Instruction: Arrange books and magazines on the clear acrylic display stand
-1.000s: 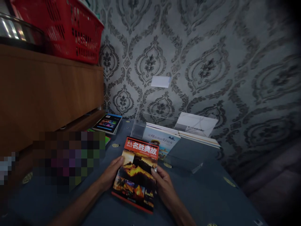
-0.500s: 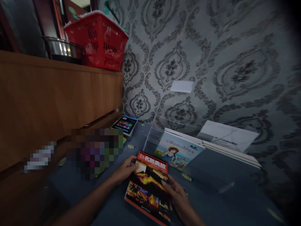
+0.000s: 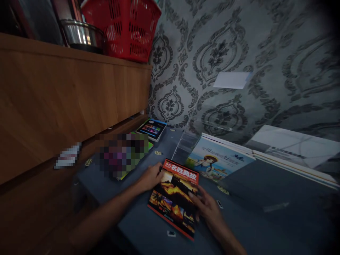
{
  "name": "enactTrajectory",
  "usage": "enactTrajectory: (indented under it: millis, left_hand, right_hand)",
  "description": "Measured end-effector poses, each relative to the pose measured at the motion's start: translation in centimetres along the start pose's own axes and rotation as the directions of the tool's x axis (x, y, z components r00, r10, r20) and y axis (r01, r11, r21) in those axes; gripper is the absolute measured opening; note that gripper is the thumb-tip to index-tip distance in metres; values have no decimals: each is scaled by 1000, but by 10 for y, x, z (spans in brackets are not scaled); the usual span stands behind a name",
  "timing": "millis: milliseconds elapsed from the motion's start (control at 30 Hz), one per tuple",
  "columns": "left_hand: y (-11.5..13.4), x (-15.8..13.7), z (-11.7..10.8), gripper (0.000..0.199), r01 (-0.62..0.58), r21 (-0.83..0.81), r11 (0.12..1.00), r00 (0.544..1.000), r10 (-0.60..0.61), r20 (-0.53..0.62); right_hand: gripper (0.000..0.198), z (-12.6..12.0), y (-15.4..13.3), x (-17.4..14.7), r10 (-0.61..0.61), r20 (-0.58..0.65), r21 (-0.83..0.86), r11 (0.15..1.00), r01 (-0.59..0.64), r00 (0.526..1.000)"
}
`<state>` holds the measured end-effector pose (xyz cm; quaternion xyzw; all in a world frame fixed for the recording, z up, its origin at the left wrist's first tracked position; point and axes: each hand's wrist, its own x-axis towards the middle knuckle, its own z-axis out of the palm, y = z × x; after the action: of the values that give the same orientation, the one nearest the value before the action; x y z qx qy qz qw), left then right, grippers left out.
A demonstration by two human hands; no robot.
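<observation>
A book with a red band, white Chinese title and golden landscape pictures is held between both hands above the dark blue-grey table cover. My left hand grips its upper left edge, thumb on the cover. On the right edge, my right hand is closed with its thumb over the front; the fingers behind are partly hidden. Just beyond the book stands a clear acrylic holder with a light-blue picture book showing a girl in a yellow hat.
Left of the hands lie a blurred-out book and a black book with a blue edge. A wooden cabinet carries a steel pot and a red basket. White papers or books lean at the right by the patterned wall.
My view has turned down and to the left, so the surroundings appear shifted right and up. Both hands keep their hold on the book, whose lower edge is now fully in view.
</observation>
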<state>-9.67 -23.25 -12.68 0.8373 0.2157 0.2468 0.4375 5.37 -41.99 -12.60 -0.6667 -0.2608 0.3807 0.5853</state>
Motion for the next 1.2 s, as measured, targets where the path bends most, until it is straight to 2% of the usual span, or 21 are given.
enactTrajectory:
  millis: [167, 267, 367, 467, 533, 600, 800, 1033, 1100, 1200]
  left_hand:
    - [3, 0, -1, 21, 12, 93, 996, 1000, -10, -30]
    - [1, 1, -2, 22, 16, 54, 998, 1000, -15, -21]
    - [-2, 2, -2, 30, 62, -137, 989, 998, -62, 6]
    - [-5, 4, -2, 44, 174, -381, 908, 983, -138, 121]
    - [-3, 4, -3, 49, 223, -454, 863, 972, -159, 174]
    - [2, 4, -5, 52, 232, -494, 838, 970, -162, 180]
    - [23, 0, -14, 53, 189, -576, 795, 977, -97, 188]
    - [41, 4, -16, 65, 152, -636, 757, 988, -94, 124]
    - [50, 12, -17, 61, 92, -627, 774, 995, -48, 87]
    - [72, 29, -24, 47, -57, -601, 797, 995, 92, 28]
  right_hand:
    - [75, -1, 7, 6, 9, 3, 17, 1000, -9, 1000]
    - [73, -2, 10, 7, -7, 9, 44, 999, 7, 1000]
    - [74, -1, 7, 5, -21, 35, 74, 997, 19, 999]
    - [71, -1, 4, 2, -48, 73, 102, 994, 40, 996]
    - [71, -1, 3, 1, -74, 58, 122, 990, 66, 996]
    - [73, -1, 3, 1, -92, 25, 146, 985, 88, 995]
    - [70, 0, -3, -4, -135, 20, 170, 977, 130, 991]
    - [60, -7, -29, -12, -279, 9, 98, 956, 277, 960]
    - [59, -14, -45, -14, -313, 2, 65, 948, 312, 950]
    - [51, -26, -78, -19, -388, 0, 10, 922, 388, 922]
